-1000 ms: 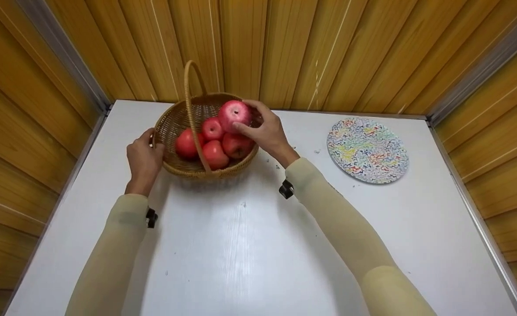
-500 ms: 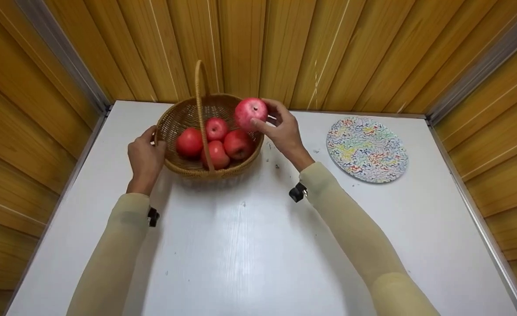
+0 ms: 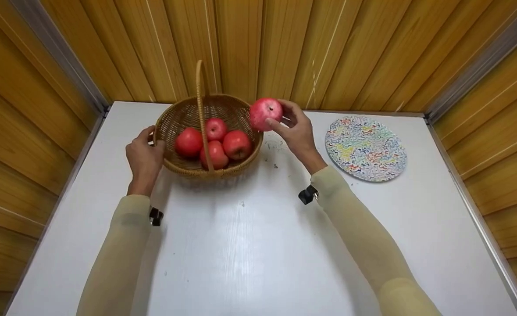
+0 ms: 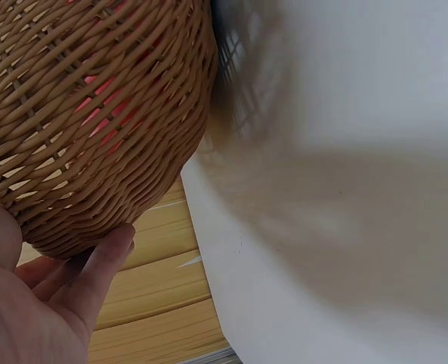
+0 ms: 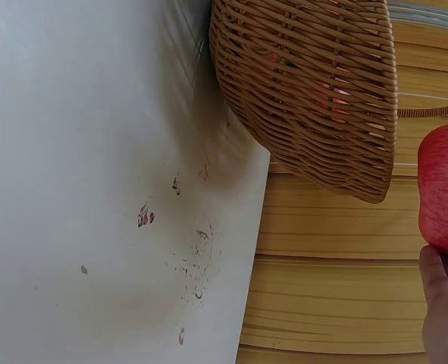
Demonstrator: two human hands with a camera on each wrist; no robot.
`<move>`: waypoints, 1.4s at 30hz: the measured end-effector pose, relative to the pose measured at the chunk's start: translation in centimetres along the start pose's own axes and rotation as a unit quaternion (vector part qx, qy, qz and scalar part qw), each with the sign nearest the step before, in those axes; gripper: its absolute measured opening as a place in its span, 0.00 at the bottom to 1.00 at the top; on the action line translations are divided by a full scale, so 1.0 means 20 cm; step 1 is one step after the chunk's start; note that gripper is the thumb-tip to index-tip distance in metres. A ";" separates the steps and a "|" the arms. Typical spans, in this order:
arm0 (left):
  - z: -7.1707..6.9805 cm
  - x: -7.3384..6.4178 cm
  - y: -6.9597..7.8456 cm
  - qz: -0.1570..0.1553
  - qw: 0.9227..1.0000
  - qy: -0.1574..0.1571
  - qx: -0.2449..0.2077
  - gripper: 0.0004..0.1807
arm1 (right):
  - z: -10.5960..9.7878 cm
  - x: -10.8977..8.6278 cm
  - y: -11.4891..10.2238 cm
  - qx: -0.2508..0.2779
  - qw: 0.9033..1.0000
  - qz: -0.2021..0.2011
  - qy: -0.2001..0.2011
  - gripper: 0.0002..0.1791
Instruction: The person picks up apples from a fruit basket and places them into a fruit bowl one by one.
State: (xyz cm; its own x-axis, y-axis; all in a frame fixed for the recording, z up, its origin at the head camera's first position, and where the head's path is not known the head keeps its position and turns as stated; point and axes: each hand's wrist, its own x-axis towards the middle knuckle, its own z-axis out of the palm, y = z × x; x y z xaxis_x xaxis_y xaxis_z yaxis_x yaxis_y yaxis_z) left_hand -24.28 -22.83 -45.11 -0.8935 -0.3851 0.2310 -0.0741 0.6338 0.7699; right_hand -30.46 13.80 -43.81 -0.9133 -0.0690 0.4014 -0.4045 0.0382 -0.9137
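A brown wicker basket (image 3: 180, 169) with a tall arched handle stands at the back left of the white table, several red apples (image 3: 214, 154) inside it. My left hand (image 3: 144, 159) grips the basket's left rim, thumb on the inner side; the left wrist view shows the fingers (image 4: 102, 273) against the woven outside. Between the thumb and fingers of my right hand (image 3: 300, 134) is a pinkish-red apple (image 3: 265, 113), held up at the basket's right rim. In the right wrist view this held apple (image 5: 445, 189) is apart from the basket wall (image 5: 314, 98).
A round plate (image 3: 365, 149) with a multicoloured squiggle pattern lies at the right of the white table (image 3: 240, 245). Wood-look panel walls (image 3: 284, 48) close in the back and both sides. Small dark marks (image 5: 197, 258) dot the tabletop near the basket.
My right hand has lifted the apple out from above the other apples and carried it right to the rim. The basket shifted slightly right, with my left hand staying on its rim.
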 end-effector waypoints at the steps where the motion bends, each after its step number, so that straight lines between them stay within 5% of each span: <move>1: 0.00 0.00 0.00 -0.002 1.000 0.004 -0.003 0.24 | -0.01 0.00 0.00 -0.001 1.000 0.000 0.002 0.32; 11: 0.04 0.00 -0.03 -0.027 0.997 0.036 -0.071 0.21 | -0.07 -0.01 -0.02 0.004 1.000 0.012 0.023 0.33; 27: 0.09 -0.03 -0.04 -0.055 0.977 0.062 -0.194 0.20 | -0.18 -0.04 -0.02 -0.019 0.999 0.013 0.048 0.33; 42: 0.09 -0.11 -0.12 -0.086 0.957 0.083 -0.266 0.22 | -0.26 -0.06 0.00 -0.049 0.997 0.005 0.055 0.34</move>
State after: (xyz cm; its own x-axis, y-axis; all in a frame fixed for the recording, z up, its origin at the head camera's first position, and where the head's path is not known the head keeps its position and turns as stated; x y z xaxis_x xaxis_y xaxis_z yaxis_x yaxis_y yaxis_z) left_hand -22.95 -22.36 -48.53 -0.8027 -0.5821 0.1301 0.0607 0.1373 0.9887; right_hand -29.56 19.10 -44.01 -0.9150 0.0415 0.4014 -0.3928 0.1363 -0.9095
